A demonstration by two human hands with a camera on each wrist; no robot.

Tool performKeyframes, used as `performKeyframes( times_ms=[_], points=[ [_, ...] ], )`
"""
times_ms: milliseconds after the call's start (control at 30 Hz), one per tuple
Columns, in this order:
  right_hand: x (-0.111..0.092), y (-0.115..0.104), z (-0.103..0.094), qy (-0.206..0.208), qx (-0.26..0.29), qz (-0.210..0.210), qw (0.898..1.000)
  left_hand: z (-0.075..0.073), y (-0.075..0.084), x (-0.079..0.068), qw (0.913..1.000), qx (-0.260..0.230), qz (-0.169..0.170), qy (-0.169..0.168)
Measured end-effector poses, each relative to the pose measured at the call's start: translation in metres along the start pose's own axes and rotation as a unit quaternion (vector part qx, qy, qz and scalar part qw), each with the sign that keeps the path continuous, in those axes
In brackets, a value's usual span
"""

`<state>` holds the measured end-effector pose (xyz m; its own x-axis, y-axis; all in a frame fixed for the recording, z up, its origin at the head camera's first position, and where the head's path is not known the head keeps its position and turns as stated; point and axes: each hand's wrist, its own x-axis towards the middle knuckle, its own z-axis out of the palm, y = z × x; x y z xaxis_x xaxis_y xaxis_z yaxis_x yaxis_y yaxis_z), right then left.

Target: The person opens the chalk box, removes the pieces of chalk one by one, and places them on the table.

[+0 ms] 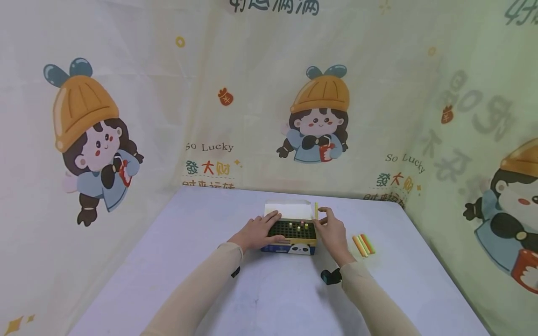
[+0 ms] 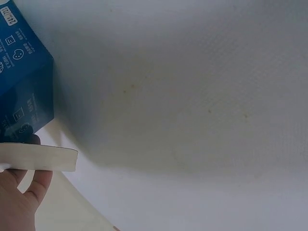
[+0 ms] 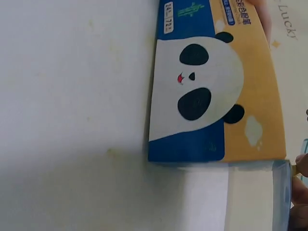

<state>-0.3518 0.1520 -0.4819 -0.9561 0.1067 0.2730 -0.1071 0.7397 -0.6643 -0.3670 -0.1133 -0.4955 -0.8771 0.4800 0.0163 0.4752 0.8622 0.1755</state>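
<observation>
An open chalk box (image 1: pixel 300 249) with a panda on its front stands on the table. Inside is a dark grid of holes (image 1: pixel 279 229), and a few coloured chalk ends stick up on its right side. My left hand (image 1: pixel 257 232) holds the box at its left end, thumb along the front edge and fingers towards the raised lid (image 1: pixel 290 208). In the left wrist view, fingers (image 2: pixel 41 185) show by a pale flap (image 2: pixel 53 158). At the box's right rear corner, my right hand (image 1: pixel 333 233) pinches a yellow chalk stick (image 1: pixel 316 210), held upright beside the lid.
Several orange, yellow and green chalk sticks (image 1: pixel 360 245) lie side by side on the white table (image 1: pixel 260 298), right of my right hand. A printed cloth (image 1: pixel 252 116) hangs behind the table and along its sides.
</observation>
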Motion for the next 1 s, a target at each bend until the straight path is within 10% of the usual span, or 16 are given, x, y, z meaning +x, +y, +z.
performKeyframes(
  times_ms=[1000],
  points=[
    [-0.011,0.076,-0.031,0.045,-0.083,0.017,0.995,0.004,-0.002,0.000,0.9999,0.002,0.001,0.012]
  ],
)
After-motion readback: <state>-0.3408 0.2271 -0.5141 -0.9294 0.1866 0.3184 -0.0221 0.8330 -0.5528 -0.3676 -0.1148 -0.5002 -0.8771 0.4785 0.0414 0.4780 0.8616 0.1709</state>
